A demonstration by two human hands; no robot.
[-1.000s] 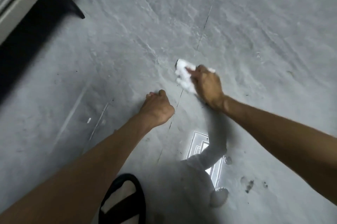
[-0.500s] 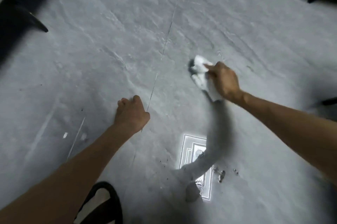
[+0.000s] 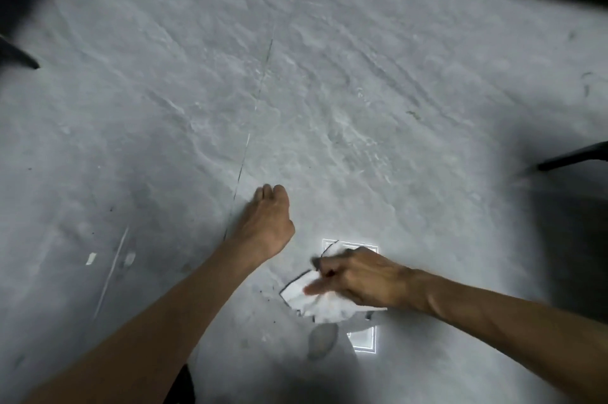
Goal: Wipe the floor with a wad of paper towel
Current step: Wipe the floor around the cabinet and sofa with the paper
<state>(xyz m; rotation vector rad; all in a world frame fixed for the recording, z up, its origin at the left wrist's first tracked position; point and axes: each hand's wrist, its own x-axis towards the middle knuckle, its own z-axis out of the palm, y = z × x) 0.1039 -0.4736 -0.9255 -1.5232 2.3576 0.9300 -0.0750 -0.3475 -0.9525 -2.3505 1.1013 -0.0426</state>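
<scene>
Paper towel wad (image 3: 316, 303) held against the grey floor (image 3: 362, 74) by the right grip (image 3: 358, 278), at 6 o'clock in the view

The right grip's fingers curl round the white wad, which is blurred and lies over the edge of a bright square reflection (image 3: 363, 342) in the floor. The left grip (image 3: 266, 226) is a closed fist with nothing in it, set on the floor just beside a thin seam (image 3: 260, 91), at 10 o'clock from the wad and apart from it. A grey smear (image 3: 322, 341) sits just beside the wad at its 6 o'clock. Dark furniture legs (image 3: 572, 157) reach in near the view's edges at 1, 3 and 9 o'clock
</scene>
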